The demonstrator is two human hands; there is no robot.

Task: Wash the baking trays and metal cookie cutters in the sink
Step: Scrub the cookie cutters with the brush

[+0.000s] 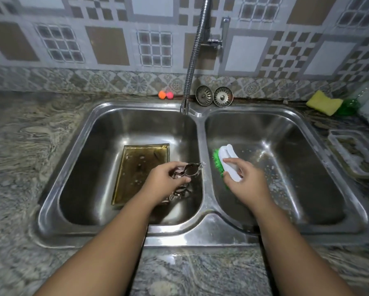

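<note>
A brownish baking tray lies in the left basin of the steel double sink. My left hand pinches a metal cookie cutter above the tray's right side. More metal cutters lie below that hand, partly hidden by it. My right hand grips a white scrub brush with green bristles over the left part of the right basin, close to the divider.
A flexible tap spout hangs over the left basin's back edge. Two sink strainers and two small orange and pink balls sit behind the sink. A yellow sponge and a rectangular tray lie on the right counter.
</note>
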